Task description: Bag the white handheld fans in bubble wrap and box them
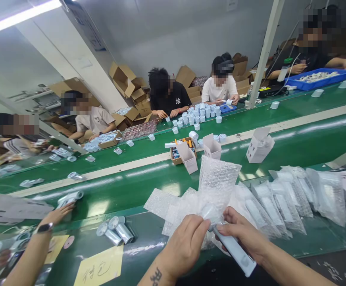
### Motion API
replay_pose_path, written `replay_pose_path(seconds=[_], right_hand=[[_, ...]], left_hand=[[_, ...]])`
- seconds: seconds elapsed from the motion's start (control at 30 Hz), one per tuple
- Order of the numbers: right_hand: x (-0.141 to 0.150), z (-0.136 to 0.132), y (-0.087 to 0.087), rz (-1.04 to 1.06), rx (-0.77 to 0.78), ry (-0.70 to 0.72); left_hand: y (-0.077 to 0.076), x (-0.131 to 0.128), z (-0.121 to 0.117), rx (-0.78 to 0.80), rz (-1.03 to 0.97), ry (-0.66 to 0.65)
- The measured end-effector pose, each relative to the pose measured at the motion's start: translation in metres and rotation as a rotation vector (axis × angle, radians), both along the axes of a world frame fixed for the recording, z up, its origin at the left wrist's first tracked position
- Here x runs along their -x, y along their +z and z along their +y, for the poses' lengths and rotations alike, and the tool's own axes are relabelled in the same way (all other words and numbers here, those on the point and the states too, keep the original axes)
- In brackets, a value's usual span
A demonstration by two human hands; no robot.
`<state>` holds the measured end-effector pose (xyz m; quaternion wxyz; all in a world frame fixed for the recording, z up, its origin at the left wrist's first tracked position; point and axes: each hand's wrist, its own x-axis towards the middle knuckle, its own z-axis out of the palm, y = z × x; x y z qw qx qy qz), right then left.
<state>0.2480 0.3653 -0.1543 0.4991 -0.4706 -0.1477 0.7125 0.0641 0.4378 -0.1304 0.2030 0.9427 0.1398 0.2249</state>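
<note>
While right fingers (228,230) grip the device (235,249) (near one end), left fingers (201,231) hold bubble-wrap (217,180).

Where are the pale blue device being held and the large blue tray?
Pale blue device (236,249): head view, on its handle.
Large blue tray (316,85): head view, on its front wall.

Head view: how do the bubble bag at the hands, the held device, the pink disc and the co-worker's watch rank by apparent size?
1. Bubble bag
2. Device, partly covered
3. Pink disc and watch: too alike to rank
</note>
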Motion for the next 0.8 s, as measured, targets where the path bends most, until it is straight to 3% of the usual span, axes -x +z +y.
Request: replay_pose_path(seconds=[0.13, 0.27, 0.37, 0.43, 0.5, 0.57, 0.7, 0.8], right_hand=[[0.007, -0.007, -0.004, -0.033, 0.029, -0.063], [0.012, -0.007, 0.002, 0.039, 0.028, -0.156], [0.011, -0.003, 0.007, 0.06, 0.056, -0.249], [0.009, 0.0, 0.007, 0.039, 0.093, -0.346], [0.007, 0.0, 0.003, 0.027, 0.116, -0.389], [0.006, -0.004, -0.001, 0.025, 0.171, -0.325], [-0.001, -0.023, 0.0, -0.044, 0.271, -0.131], [-0.017, -0.038, 0.009, -0.204, 0.208, 0.028]], left_hand=[[-0.014, -0.002, 0.013, -0.036, -0.047, 0.147], [-0.02, -0.023, 0.024, 0.142, -0.227, 0.427], [-0.025, -0.03, 0.016, 0.21, -0.286, 0.536], [-0.03, -0.03, 0.001, 0.192, -0.268, 0.491], [-0.033, -0.03, -0.013, 0.222, -0.2, 0.333], [-0.029, -0.033, -0.019, 0.347, -0.133, 0.281], [-0.007, -0.041, -0.014, 0.622, -0.095, 0.522], [0.001, -0.045, -0.016, 0.8, -0.02, 0.427]])
